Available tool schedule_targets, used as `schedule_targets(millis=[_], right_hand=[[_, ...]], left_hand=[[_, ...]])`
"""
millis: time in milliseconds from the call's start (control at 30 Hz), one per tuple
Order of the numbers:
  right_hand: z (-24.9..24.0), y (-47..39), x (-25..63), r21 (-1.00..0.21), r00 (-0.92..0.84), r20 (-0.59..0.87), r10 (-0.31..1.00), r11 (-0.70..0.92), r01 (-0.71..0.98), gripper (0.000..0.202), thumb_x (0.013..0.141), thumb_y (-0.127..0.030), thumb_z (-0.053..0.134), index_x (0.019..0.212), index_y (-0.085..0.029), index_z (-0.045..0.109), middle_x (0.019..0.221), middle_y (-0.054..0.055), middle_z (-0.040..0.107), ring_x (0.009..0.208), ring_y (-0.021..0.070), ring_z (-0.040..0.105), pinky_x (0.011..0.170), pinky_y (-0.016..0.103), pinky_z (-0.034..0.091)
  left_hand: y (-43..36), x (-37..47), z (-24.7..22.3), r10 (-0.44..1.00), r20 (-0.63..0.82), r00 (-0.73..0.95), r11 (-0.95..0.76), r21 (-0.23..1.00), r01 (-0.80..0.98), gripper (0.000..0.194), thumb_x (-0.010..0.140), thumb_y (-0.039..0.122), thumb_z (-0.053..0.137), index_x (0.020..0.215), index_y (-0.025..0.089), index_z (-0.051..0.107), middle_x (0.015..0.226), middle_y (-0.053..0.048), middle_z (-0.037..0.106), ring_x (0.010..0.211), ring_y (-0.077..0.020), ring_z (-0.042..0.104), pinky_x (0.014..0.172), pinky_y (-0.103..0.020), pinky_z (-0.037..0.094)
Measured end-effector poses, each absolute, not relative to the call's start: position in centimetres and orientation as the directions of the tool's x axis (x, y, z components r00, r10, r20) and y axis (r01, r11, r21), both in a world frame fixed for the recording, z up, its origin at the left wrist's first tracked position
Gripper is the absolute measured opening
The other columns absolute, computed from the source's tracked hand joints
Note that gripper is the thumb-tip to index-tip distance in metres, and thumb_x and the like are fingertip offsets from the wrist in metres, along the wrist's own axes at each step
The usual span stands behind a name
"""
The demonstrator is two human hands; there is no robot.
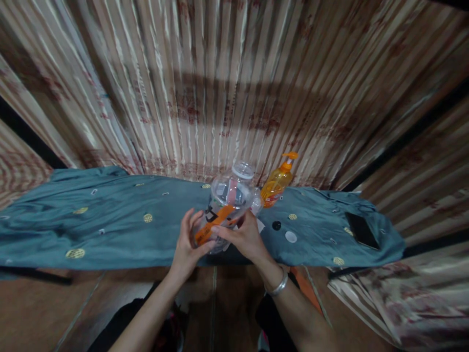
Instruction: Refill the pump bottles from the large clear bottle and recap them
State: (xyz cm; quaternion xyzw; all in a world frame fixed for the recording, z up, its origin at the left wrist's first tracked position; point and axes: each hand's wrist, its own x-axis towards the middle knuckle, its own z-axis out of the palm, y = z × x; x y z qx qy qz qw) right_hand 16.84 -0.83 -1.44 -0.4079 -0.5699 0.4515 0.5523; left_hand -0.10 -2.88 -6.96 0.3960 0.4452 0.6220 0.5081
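Both hands hold a large clear plastic bottle (pixel 234 193), tilted with its open mouth pointing up and away from me. An orange label with dark print (pixel 216 224) runs across its side. My left hand (pixel 188 239) grips the lower left end, fingers curved round it. My right hand (pixel 245 234) lies against the right side, its thumb on the label and its other fingers partly hidden behind the bottle. Just beyond the right hand stands a smaller clear bottle (pixel 257 201), mostly covered by the large one.
A pump bottle of amber liquid (pixel 276 186) stands at the back. Right of my hands lie a black cap (pixel 276 225) and a white disc (pixel 290 237). A black phone (pixel 362 230) rests at the right on the teal cloth (pixel 120 220). Curtains (pixel 220 98) hang close behind the table.
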Motion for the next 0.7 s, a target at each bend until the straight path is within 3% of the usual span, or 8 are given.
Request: schedule_targets(millis=[67, 133, 233, 300, 367, 467, 600, 700], right_hand=[[-0.5, -0.9, 17.0, -0.959, -0.015, 0.271, 0.962, 0.269, -0.087, 0.057, 0.06, -0.058, 0.101, 0.094, -0.025, 0.07, 0.096, 0.006, 0.085, 0.086, 0.0275, 0.081, 0.08, 0.04, 0.068], [0.0, -0.8, 17.1, -0.953, 0.004, 0.273, 0.962, 0.271, -0.136, 0.056, 0.061, -0.058, 0.101, 0.094, -0.025, 0.069, 0.094, 0.006, 0.085, 0.086, 0.0288, 0.081, 0.08, 0.042, 0.068], [-0.1, -0.5, 17.1, -0.954, -0.01, 0.267, 0.964, 0.263, -0.144, 0.056, 0.066, -0.061, 0.098, 0.096, -0.024, 0.07, 0.096, 0.007, 0.084, 0.087, 0.0301, 0.082, 0.083, 0.044, 0.068], [-0.6, -0.5, 17.1, -0.961, -0.059, 0.264, 0.963, 0.257, -0.101, 0.059, 0.068, -0.064, 0.097, 0.102, -0.023, 0.07, 0.099, 0.008, 0.085, 0.09, 0.0308, 0.082, 0.084, 0.045, 0.068], [-1.0, -0.8, 17.2, -0.959, -0.124, 0.281, 0.952, 0.283, -0.003, 0.065, 0.071, -0.065, 0.095, 0.113, -0.023, 0.07, 0.107, 0.009, 0.084, 0.098, 0.0315, 0.082, 0.089, 0.046, 0.068], [-0.8, -1.4, 18.3, -0.881, -0.153, 0.401, 0.903, 0.426, 0.205, 0.08, 0.079, -0.064, 0.091, 0.142, -0.024, 0.063, 0.133, 0.012, 0.078, 0.124, 0.0331, 0.076, 0.109, 0.051, 0.063], [-0.2, -0.8, 22.5, -0.731, 0.079, 0.622, 0.779, 0.542, 0.414, 0.082, 0.097, -0.059, 0.076, 0.166, -0.028, 0.043, 0.161, 0.016, 0.062, 0.151, 0.0337, 0.059, 0.124, 0.057, 0.051], [-2.0, 1.2, 26.1, -0.72, 0.231, 0.648, 0.726, 0.484, 0.497, 0.081, 0.102, -0.063, 0.067, 0.168, -0.025, 0.04, 0.167, 0.02, 0.054, 0.156, 0.0346, 0.054, 0.127, 0.059, 0.047]], left_hand=[[-3.0, 0.2, -6.6, 0.986, -0.057, -0.154, -0.017, 0.898, -0.44, 0.095, 0.061, 0.066, 0.096, 0.142, 0.032, 0.059, 0.15, -0.012, 0.069, 0.149, -0.0378, 0.06, 0.122, -0.054, 0.051], [-3.3, 0.8, -6.2, 0.99, -0.133, -0.054, 0.089, 0.863, -0.497, 0.083, 0.078, 0.081, 0.076, 0.14, 0.026, 0.063, 0.139, -0.016, 0.074, 0.138, -0.0419, 0.068, 0.109, -0.062, 0.06], [-3.8, 1.8, -5.6, 0.947, -0.261, 0.185, 0.318, 0.708, -0.63, 0.069, 0.091, 0.072, 0.068, 0.138, 0.021, 0.067, 0.122, -0.017, 0.081, 0.116, -0.039, 0.079, 0.087, -0.053, 0.069], [-3.8, 2.2, -5.4, 0.922, -0.324, 0.213, 0.375, 0.605, -0.702, 0.056, 0.096, 0.058, 0.068, 0.136, 0.019, 0.069, 0.111, -0.015, 0.083, 0.096, -0.0315, 0.083, 0.073, -0.041, 0.069], [-3.6, 2.1, -5.3, 0.922, -0.356, 0.151, 0.343, 0.575, -0.742, 0.046, 0.098, 0.05, 0.067, 0.131, 0.018, 0.07, 0.103, -0.012, 0.084, 0.081, -0.0255, 0.081, 0.064, -0.034, 0.067], [-2.8, 1.2, -5.2, 0.93, -0.361, 0.074, 0.285, 0.577, -0.765, 0.044, 0.097, 0.052, 0.067, 0.127, 0.02, 0.071, 0.103, -0.01, 0.084, 0.079, -0.0239, 0.08, 0.065, -0.035, 0.068], [-1.9, -0.3, -4.8, 0.935, -0.354, -0.02, 0.218, 0.618, -0.755, 0.054, 0.092, 0.058, 0.071, 0.127, 0.018, 0.071, 0.102, -0.014, 0.083, 0.079, -0.0284, 0.081, 0.071, -0.043, 0.07], [-1.4, -0.9, -4.5, 0.929, -0.345, -0.132, 0.138, 0.656, -0.742, 0.052, 0.089, 0.056, 0.074, 0.125, 0.02, 0.071, 0.101, -0.012, 0.083, 0.081, -0.029, 0.081, 0.072, -0.045, 0.071]])
